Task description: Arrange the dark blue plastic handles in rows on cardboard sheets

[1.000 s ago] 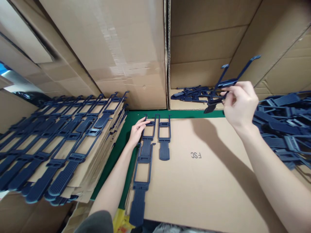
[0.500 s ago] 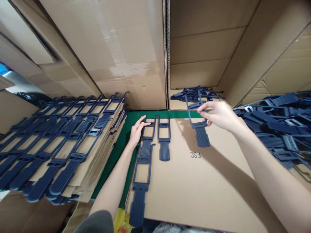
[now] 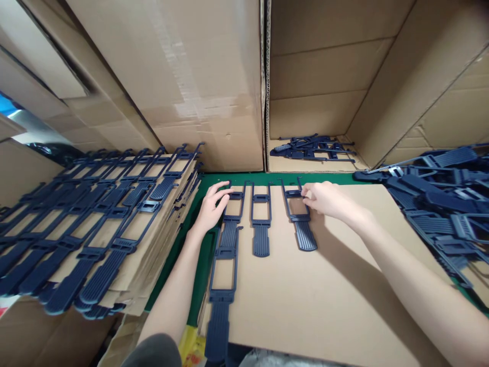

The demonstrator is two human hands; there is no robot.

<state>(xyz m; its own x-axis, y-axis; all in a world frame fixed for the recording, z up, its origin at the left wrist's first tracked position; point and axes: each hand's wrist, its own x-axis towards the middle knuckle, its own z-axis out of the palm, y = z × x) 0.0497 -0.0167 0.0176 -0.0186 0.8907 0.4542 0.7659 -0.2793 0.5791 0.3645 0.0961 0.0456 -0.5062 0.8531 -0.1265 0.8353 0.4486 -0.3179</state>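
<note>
My right hand (image 3: 324, 199) pinches the right side of a dark blue plastic frame with a ribbed tab (image 3: 304, 234), which lies slightly tilted on the cardboard sheet (image 3: 336, 290). To its left, a second such frame (image 3: 261, 239) rests flat on the sheet. My left hand (image 3: 212, 204) has its fingers spread, the tips touching the upper left corner of another frame (image 3: 231, 229) near the sheet's left edge. Below that one lies a further frame (image 3: 217, 326), its upper end meeting the ribbed tab above.
At left stands a stack of cardboard sheets (image 3: 153, 255) with rows of the same frames on top. A loose heap of frames (image 3: 439, 204) lies at right. More sit inside an open carton (image 3: 317, 109) behind the green table surface (image 3: 244, 177).
My right hand has lowered its frame onto the cardboard, moving slightly left. My left hand stays at the left frame's top with its fingers lifted a little. The view has shifted slightly.
</note>
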